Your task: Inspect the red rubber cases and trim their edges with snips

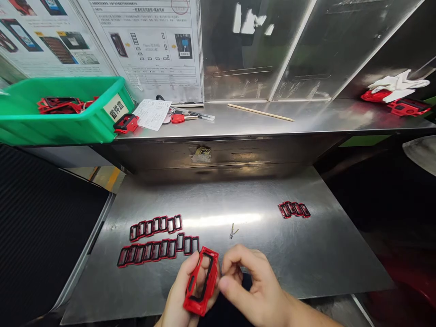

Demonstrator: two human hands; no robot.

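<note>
My left hand (pixel 177 293) grips a red plastic frame (pixel 195 306) with a black inner lining, held tilted above the table's front edge. Thumb and fingers clasp its sides, and a finger shows through its opening. Close by the frame's right edge is my right hand (pixel 259 284), its fingers curled towards the thumb. Whatever may lie in that pinch is hidden. Two rows of similar red and black frames (pixel 156 250) lie on the metal table to the left. Beyond my hands lies a small metal nail clipper (pixel 232 232).
Another cluster of frames (pixel 294 210) lies at the table's right. A raised metal shelf (pixel 218 122) runs across the back. It bears a green bin (pixel 98 122) with red parts, paper (pixel 151 113), keys (pixel 177 118), pens, a wooden stick (pixel 260 112) and a white cloth (pixel 397 83).
</note>
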